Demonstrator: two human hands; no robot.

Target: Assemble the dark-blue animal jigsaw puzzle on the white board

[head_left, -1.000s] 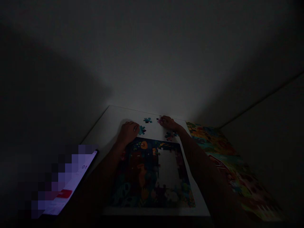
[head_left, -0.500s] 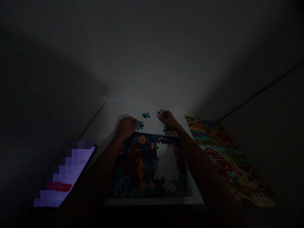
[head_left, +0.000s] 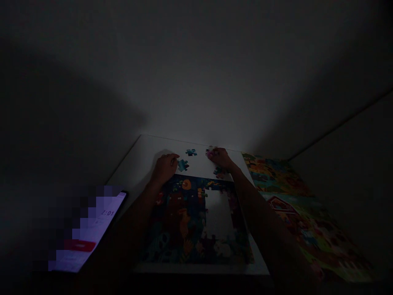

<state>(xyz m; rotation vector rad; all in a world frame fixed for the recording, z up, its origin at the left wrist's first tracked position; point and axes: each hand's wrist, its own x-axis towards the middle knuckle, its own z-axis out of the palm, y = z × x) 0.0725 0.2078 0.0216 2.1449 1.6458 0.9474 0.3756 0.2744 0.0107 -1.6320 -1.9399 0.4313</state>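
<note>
At the far part of the white table, my left hand [head_left: 166, 167] is bent with finger and thumb drawn together at the left edge of a teal puzzle piece [head_left: 183, 165]. My right hand [head_left: 223, 158] pinches a pink and purple puzzle piece [head_left: 210, 153] near the back edge. Between the hands lies a loose blue-teal piece [head_left: 190, 152]. A dark piece [head_left: 219, 171] is partly covered by my right wrist. Nearer to me is a dark-blue jigsaw puzzle [head_left: 184, 221] with a white gap in its right half.
A lit phone [head_left: 102, 223], partly pixelated, is at the left by my forearm. To the right, a picture with orange and green scenery [head_left: 276, 172] lies beyond a farm picture [head_left: 310, 233]. Walls rise behind the table, and the light is very dim.
The whole view has shifted slightly down and to the right. Both hands keep nearly the same places on the table, and the pink piece at my right fingers looks slightly turned.
</note>
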